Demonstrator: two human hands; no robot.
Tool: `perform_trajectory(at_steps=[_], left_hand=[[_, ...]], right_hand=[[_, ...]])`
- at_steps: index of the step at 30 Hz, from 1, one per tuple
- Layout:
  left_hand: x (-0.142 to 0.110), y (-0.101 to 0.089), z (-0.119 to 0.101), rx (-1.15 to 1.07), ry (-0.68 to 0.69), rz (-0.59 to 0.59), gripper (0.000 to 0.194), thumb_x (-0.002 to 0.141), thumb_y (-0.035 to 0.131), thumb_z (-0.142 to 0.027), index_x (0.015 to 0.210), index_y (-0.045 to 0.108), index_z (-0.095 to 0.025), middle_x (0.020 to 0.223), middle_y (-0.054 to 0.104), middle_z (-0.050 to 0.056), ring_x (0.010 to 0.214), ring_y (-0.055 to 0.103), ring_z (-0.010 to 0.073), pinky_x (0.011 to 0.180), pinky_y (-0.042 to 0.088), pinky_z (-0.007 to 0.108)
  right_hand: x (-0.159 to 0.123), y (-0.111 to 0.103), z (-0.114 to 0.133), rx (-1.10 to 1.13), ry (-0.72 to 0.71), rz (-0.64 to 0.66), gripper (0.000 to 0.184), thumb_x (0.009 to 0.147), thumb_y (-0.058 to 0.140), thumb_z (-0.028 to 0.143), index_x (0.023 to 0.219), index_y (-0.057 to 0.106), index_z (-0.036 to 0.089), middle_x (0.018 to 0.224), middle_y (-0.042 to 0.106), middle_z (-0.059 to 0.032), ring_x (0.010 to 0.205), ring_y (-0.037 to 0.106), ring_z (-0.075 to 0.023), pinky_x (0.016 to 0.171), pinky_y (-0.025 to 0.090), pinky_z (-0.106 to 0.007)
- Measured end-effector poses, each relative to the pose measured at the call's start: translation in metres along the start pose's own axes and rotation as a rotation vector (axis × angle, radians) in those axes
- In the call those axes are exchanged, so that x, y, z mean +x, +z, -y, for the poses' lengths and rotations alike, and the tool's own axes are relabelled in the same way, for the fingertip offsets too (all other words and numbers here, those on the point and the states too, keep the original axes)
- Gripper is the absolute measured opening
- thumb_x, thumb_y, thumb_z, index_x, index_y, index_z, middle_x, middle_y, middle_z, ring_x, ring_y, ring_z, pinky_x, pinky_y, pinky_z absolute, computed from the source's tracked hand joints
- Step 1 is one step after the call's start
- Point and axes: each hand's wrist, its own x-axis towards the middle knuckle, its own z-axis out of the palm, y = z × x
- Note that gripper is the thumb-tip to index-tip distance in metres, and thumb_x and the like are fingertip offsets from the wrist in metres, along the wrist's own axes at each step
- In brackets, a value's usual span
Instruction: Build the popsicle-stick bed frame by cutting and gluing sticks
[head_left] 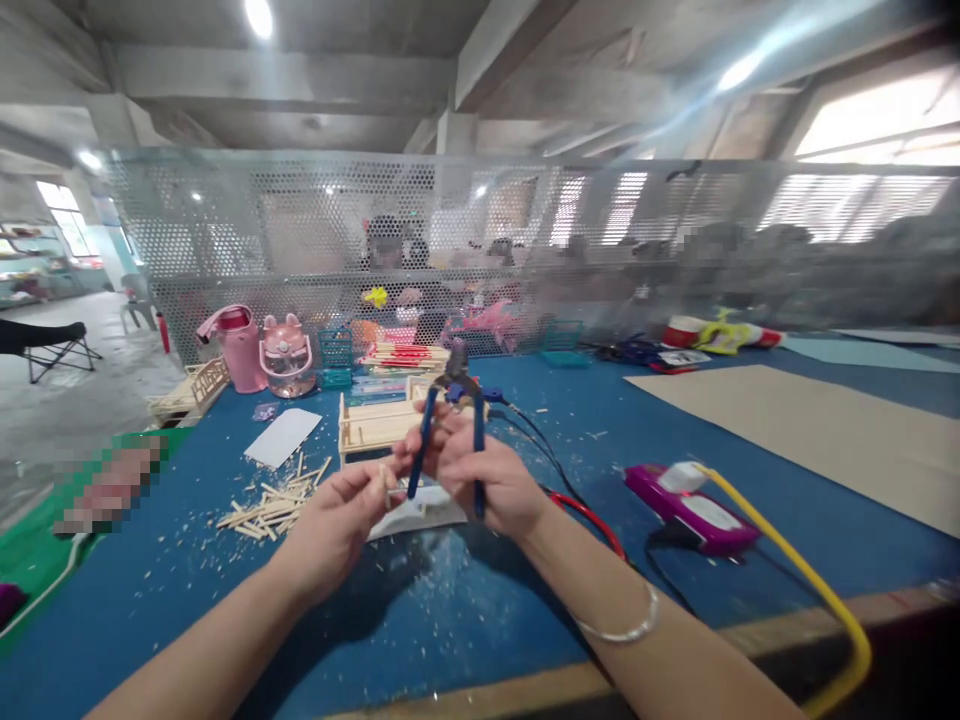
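My right hand (480,475) is closed round the blue handles of a pair of cutting pliers (452,410), jaws pointing up and away. My left hand (341,520) pinches a small thin wooden stick piece (386,482) just left of the plier handles, above the blue table (465,610). Behind my hands stands a small model built of wooden sticks (375,420). A white sheet (420,512) lies under my hands.
Loose cut sticks (266,505) and chips lie at the left, beside a white card (283,436). A magenta glue gun (690,508) with a yellow cord (817,590) lies at the right, near a cardboard sheet (825,435). Pink bottles (244,345), baskets and a mesh screen (525,230) stand behind.
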Motion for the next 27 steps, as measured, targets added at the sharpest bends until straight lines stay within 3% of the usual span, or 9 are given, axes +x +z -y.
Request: perform_trajectory(at_steps=[2,5,9,14,21,27], left_hand=[[0.007,-0.005,0.001,-0.058,-0.021,-0.127,0.027,0.061,0.071,-0.041,0.073,0.063,-0.019,0.087,0.065,0.005,0.073,0.057,0.0124,0.067,0.044,0.025],[0.016,-0.011,0.005,-0.006,-0.010,-0.249,0.032,0.059,0.071,-0.044,0.073,0.061,-0.016,0.069,0.064,0.001,0.054,0.051,0.0068,0.054,0.041,0.020],[0.020,-0.014,0.009,0.095,0.050,-0.343,0.038,0.058,0.070,-0.047,0.077,0.062,-0.015,0.066,0.064,0.000,0.052,0.051,0.0065,0.053,0.042,0.020],[0.019,-0.015,0.009,0.213,0.090,-0.343,0.038,0.059,0.067,-0.048,0.075,0.062,-0.014,0.066,0.064,0.001,0.053,0.051,0.0079,0.054,0.042,0.021],[0.017,-0.017,0.007,0.443,0.134,-0.310,0.032,0.070,0.057,-0.045,0.072,0.061,-0.014,0.061,0.060,0.000,0.052,0.049,0.0090,0.052,0.039,0.021],[0.016,-0.017,0.008,0.526,0.100,-0.306,0.031,0.073,0.052,-0.044,0.073,0.060,-0.014,0.065,0.061,0.001,0.053,0.050,0.0099,0.052,0.039,0.022]], right_hand=[[0.002,-0.008,0.001,-0.243,-0.056,-0.096,0.061,0.056,0.047,0.013,0.117,0.045,0.021,0.105,0.058,-0.0059,0.095,0.056,-0.0191,0.086,0.043,-0.036],[0.001,-0.017,-0.004,-0.752,-0.043,-0.173,0.068,0.057,0.041,0.007,0.123,0.041,0.020,0.116,0.054,-0.0078,0.107,0.049,-0.0200,0.097,0.034,-0.040],[-0.004,-0.017,-0.015,-1.182,-0.036,-0.031,0.073,0.057,0.040,0.004,0.129,0.037,0.016,0.133,0.041,-0.0118,0.123,0.035,-0.0234,0.103,0.025,-0.043],[-0.006,-0.011,-0.018,-1.332,0.002,0.069,0.074,0.060,0.040,0.005,0.133,0.031,0.014,0.136,0.037,-0.0113,0.126,0.030,-0.0228,0.104,0.023,-0.044],[-0.007,-0.010,-0.016,-1.445,-0.039,0.026,0.068,0.063,0.043,0.004,0.130,0.037,0.015,0.128,0.045,-0.0111,0.119,0.038,-0.0219,0.100,0.030,-0.041],[-0.007,-0.012,-0.023,-1.480,0.030,-0.001,0.065,0.066,0.046,0.007,0.130,0.039,0.015,0.123,0.051,-0.0119,0.111,0.048,-0.0223,0.094,0.038,-0.037]])
